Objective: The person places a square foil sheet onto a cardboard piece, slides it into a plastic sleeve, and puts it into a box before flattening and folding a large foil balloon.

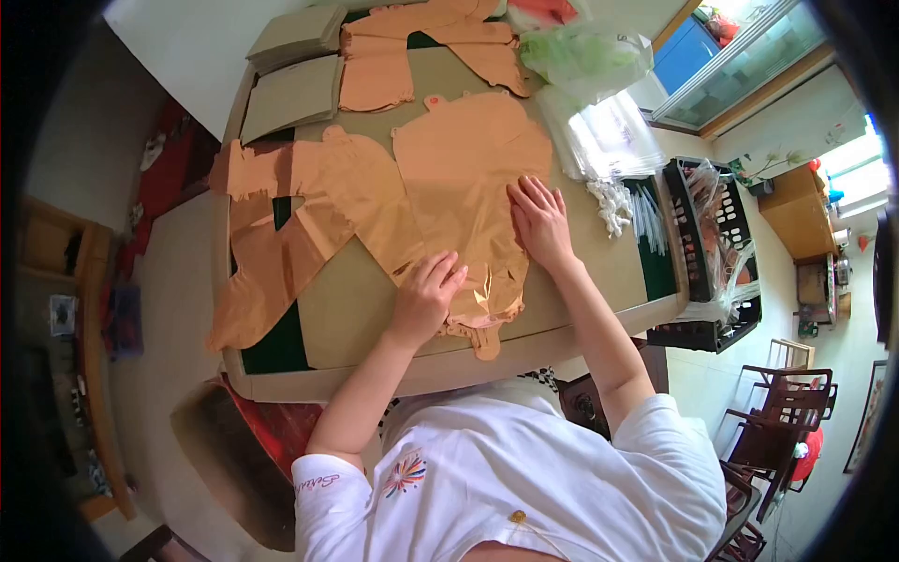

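Flat rose-gold foil sheets [459,150] lie spread over the table, one with scalloped edges and a small tab near the front edge. My left hand [431,292] rests on the foil's lower left part, its fingers bent and close together; whether a bit of foil is pinched under them is hidden. On the right edge of the same foil, my right hand [541,220] lies flat with its fingers stretched out. Creases run through the foil between both hands. Another foil piece [323,187] spreads out to the left, its edge meeting the middle one.
Cardboard stacks [295,94] stand at the back left of the table [375,328]. Clear plastic bags [609,136], a white tangled bundle [611,206] and thin clear sticks [648,220] lie on the right. A black crate [698,211] stands beyond the right edge.
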Demonstrator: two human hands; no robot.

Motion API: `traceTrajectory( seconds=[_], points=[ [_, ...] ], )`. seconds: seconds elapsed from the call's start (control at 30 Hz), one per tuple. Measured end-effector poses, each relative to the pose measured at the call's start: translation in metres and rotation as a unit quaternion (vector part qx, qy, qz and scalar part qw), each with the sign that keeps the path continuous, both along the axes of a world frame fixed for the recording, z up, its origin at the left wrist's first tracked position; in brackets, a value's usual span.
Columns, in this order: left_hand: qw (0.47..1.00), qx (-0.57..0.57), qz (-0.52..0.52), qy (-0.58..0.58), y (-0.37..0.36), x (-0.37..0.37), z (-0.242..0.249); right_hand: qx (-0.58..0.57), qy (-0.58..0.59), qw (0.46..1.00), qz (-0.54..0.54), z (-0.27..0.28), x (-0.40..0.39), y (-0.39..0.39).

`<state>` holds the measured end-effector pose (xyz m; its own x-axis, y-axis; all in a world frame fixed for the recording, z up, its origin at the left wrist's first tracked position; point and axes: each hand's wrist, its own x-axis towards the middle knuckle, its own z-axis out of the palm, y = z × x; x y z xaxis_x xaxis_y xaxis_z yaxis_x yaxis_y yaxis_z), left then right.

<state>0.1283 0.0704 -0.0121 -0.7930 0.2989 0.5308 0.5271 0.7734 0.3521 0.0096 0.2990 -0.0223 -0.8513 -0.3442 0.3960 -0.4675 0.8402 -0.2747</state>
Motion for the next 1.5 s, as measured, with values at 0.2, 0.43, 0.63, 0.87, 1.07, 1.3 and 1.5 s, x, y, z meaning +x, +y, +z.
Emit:
traceTrajectory(
  seconds=[0.2,0.43,0.63,0.87,1.07,1.3,1.5],
  points=[
    [1.000,-0.008,0.002,-0.005,-0.0017,-0.0008,-0.0033,0.000,0.012,1.000,0.006,-0.0028,-0.0005,0.0012],
    [1.000,-0.020,-0.004,-0.011,-0.0023,-0.0004,0.0010,0.003,0.002,1.000,-0.005,-0.0053,-0.0021,0.0008],
    [1.000,-0.003,-0.003,-0.016,0.0002,0.0003,-0.0020,0.018,-0.009,1.000,-0.011,-0.0038,0.0004,-0.0012],
    [0.999,-0.002,-0.001,-0.040,-0.0008,0.0018,-0.0019,0.002,-0.016,1.000,-0.009,-0.0045,0.0011,-0.0001],
    [0.998,0.045,0.005,-0.049,-0.0033,0.0008,-0.0049,-0.024,-0.010,1.000,-0.015,-0.0054,0.0015,-0.0006],
    [0.999,0.020,0.004,-0.043,-0.0028,0.0003,-0.0028,-0.028,0.011,0.999,-0.031,-0.0078,0.0008,-0.0031],
    [0.996,0.048,0.046,-0.061,-0.0079,0.0017,0.0032,-0.029,0.016,0.999,-0.025,-0.0101,-0.0001,-0.0033]
  ],
)
